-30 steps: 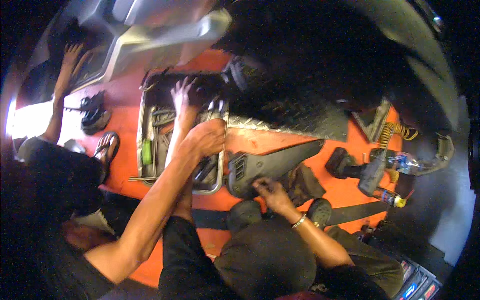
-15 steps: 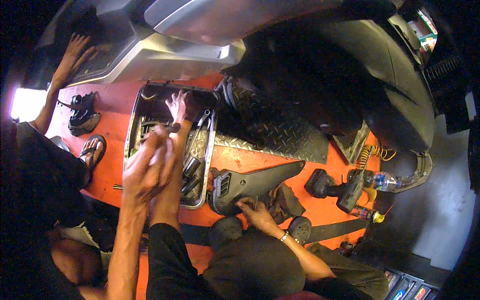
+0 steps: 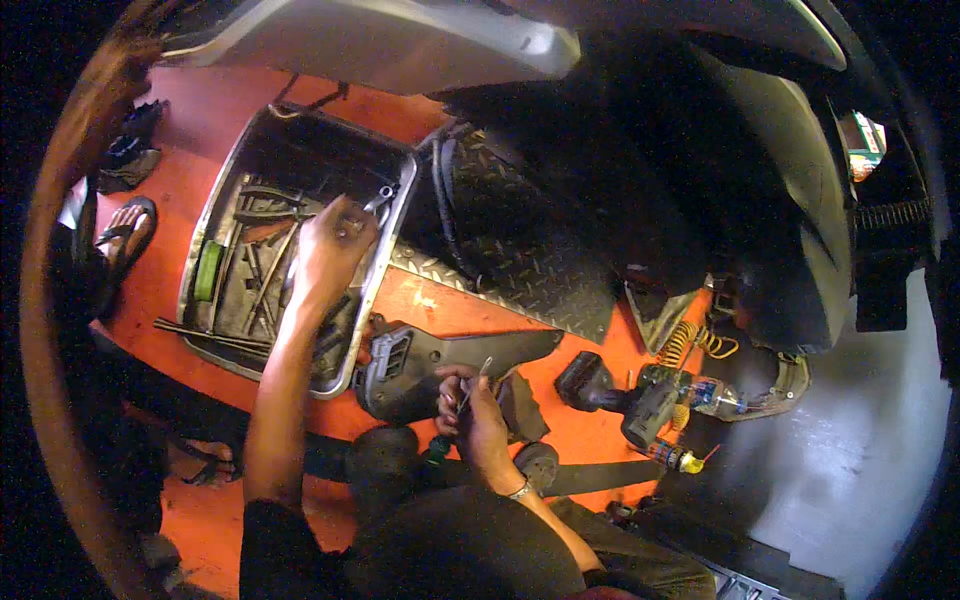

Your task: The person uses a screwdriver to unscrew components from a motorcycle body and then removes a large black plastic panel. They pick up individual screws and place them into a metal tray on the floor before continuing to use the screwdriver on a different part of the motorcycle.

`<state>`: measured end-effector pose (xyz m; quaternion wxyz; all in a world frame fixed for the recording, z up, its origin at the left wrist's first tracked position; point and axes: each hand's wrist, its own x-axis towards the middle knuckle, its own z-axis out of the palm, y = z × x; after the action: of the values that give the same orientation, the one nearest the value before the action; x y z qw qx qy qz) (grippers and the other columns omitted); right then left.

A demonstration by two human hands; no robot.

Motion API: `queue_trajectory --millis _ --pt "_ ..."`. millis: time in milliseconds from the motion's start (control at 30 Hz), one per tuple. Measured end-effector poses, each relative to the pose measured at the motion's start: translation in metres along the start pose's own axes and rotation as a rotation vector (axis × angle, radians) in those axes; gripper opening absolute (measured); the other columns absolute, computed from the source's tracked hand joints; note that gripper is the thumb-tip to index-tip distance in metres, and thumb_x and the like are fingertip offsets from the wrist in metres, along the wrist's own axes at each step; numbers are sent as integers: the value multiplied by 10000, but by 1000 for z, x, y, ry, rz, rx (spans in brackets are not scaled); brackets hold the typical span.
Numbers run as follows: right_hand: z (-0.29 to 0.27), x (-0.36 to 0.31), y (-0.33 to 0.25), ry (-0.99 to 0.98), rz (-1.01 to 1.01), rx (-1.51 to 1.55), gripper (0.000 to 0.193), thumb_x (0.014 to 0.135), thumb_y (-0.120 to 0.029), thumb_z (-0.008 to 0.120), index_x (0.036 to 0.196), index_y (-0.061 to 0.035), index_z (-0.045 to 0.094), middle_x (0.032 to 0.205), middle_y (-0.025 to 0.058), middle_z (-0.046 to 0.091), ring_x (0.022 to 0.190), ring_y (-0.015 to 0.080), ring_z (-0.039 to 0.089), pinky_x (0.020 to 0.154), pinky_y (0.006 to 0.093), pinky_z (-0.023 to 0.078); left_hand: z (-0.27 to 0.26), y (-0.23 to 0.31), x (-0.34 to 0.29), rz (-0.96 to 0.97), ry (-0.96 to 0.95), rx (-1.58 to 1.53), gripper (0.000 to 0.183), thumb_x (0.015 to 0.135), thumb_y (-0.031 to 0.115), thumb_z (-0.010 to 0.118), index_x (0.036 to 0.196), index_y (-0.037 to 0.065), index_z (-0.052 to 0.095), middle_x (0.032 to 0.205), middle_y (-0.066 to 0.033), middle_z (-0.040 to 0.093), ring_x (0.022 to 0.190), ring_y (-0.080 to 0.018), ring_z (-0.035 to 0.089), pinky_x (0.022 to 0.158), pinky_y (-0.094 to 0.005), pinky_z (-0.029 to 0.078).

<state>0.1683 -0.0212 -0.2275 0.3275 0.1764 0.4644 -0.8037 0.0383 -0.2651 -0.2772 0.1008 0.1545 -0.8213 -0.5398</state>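
Note:
Over a metal tray (image 3: 362, 352) of loose tools, my left hand (image 3: 335, 245) is closed with curled fingers. Whatever it grips, if anything, is hidden. Close by its fingers shows the ring end of a spanner (image 3: 388, 191). Pliers (image 3: 262, 207), thin rods and a green piece (image 3: 208, 270) lie in the same tray. My right hand (image 3: 478, 415), with a bracelet at the wrist, is closed round a thin metal rod (image 3: 487, 366) that sticks up past the fingers. Below and beyond this hand, a dark plastic panel (image 3: 460, 352) rests on the orange floor.
A cordless drill (image 3: 640, 405), a bottle (image 3: 715, 395), a yellow-capped spray can (image 3: 672, 455) and a coiled yellow hose (image 3: 680, 345) lie right. Bodywork and a treadplate (image 3: 540, 270) fill the far side. Along the left rim passes a co-worker's blurred arm (image 3: 55, 350), near a sandalled foot (image 3: 125, 228).
My left hand has gone from spread to closed over the tray. My right hand has lifted off the panel with the rod. A co-worker's arm has swung from the tray to the left rim.

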Motion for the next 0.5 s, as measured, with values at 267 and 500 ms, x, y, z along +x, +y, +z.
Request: queue_trajectory --millis 267,500 --pt "52 12 -50 -58 -109 -714 528 1000 -375 366 1434 -86 282 635 -15 413 576 70 393 511 224 365 -23 36 -85 -204 -374 -501 157 889 102 584 1009 27 650 933 -55 625 815 -107 583 703 -238 466" --pt "54 15 -63 -18 -24 -1155 374 995 -236 395 1301 -29 458 662 16 474 598 96 438 567 259 398 -20 56 -91 70 -468 -386 127 826 73 629 915 -17 628 902 -114 623 826 -189 605 758 -303 471"
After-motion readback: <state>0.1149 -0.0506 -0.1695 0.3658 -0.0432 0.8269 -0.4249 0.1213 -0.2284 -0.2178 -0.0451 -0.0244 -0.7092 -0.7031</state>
